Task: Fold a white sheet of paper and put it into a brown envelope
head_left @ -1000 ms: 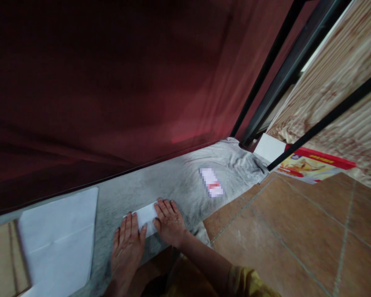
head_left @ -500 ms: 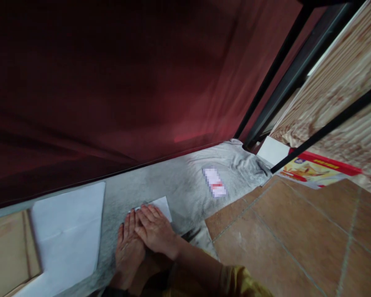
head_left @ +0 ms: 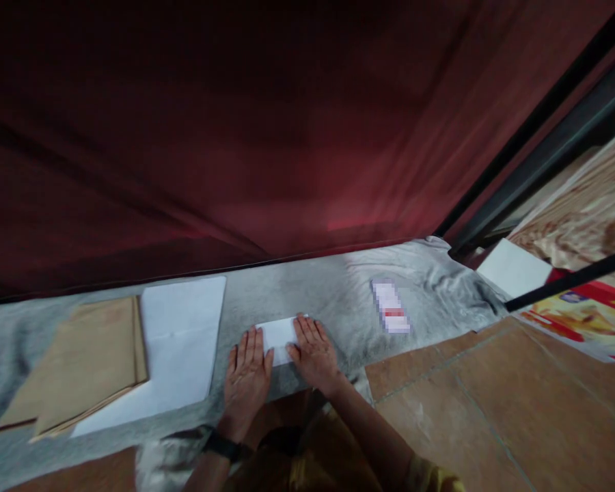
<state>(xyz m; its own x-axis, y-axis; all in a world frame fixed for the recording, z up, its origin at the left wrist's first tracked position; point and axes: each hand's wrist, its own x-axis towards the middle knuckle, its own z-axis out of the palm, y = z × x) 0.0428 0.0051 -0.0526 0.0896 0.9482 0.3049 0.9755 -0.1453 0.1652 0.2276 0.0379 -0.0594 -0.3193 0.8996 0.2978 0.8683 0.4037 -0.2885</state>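
Observation:
A small white folded sheet of paper lies on the grey cloth in front of me. My left hand rests flat on its left end, fingers stretched out and pointing away from me. On the right end lies my right hand, also flat with its fingers extended. The middle of the paper shows between the two hands, and its ends are hidden under the fingers. A dark band circles my left wrist.
Left of my hands lie large white sheets, partly under brown paper. A blurred white-and-red item is on the cloth to the right. A red curtain hangs behind. Black bars, a colourful box and floor tiles are at right.
My hands, earlier side by side and touching over the paper, are now apart at its two ends. The view has shifted left, showing more of the brown paper.

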